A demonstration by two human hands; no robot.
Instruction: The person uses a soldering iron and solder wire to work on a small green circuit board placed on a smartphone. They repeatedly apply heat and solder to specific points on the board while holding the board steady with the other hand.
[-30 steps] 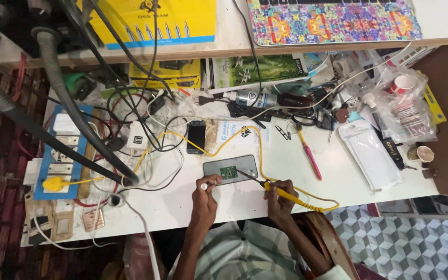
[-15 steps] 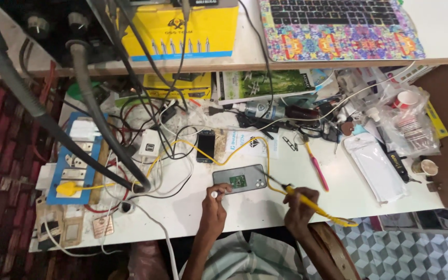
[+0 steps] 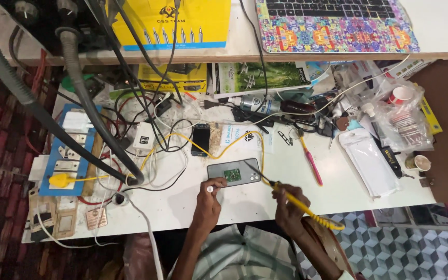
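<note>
**Soldering iron poised over a small board on a phone back**

The step in hand looks like fine solder work on a grey phone [image 3: 234, 171], which lies face down at the lower middle of the frame on the white worktop [image 3: 338, 194]. A small green circuit board [image 3: 232, 175] sits on its back, with a round camera cluster near its right end.

The right hand [image 3: 290, 208] has its grip closed around a yellow-handled soldering iron [image 3: 291, 199]; the thin dark tip slants up and left to the phone's right part, close to the green board. Whether it touches cannot be told. The left hand [image 3: 208, 196] rests just below the phone's lower left edge, fingers pressed together on a small pale object too small to identify.

By my judgement, the next move calls for a steady tip on the board while the left hand keeps the phone from sliding.

A yellow cable [image 3: 219, 150] loops above the phone, beside a small dark phone [image 3: 200, 140].
</note>
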